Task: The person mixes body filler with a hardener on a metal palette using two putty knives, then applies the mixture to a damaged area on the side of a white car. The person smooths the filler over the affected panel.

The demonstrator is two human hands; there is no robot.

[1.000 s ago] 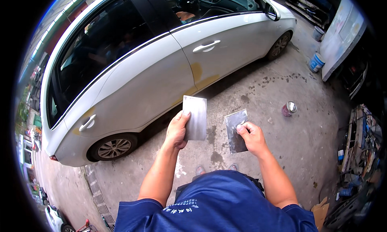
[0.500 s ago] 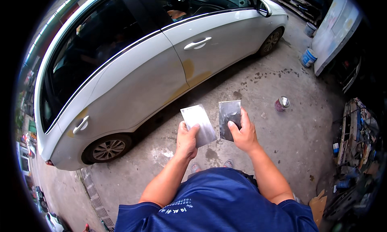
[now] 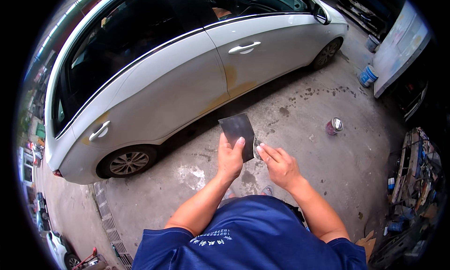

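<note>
Upright in my left hand [image 3: 230, 157] is a thin, dark grey rectangular plate [image 3: 238, 129], my thumb lying across its face. My right hand [image 3: 282, 167] is closed at the plate's right edge. Its fingers hold a second thin plate [image 3: 256, 147], seen nearly edge-on, so most of its face is hidden. The two plates meet or nearly meet; I cannot tell whether they touch. Beyond my hands stands a white car [image 3: 164, 92], with tan patches [image 3: 233, 82] along the lower doors and near the rear handle.
On the concrete floor, a small round can [image 3: 334, 126] stands to the right. A blue-and-white bucket [image 3: 368, 76] is by a pale panel [image 3: 403, 47]. Piled parts [image 3: 415, 176] line the right side. A drain grate [image 3: 108, 218] runs at the lower left.
My hands have come together. The left plate has turned from a bright to a dark look, and the right plate has swung nearly edge-on against it. The view has shifted slightly left.
</note>
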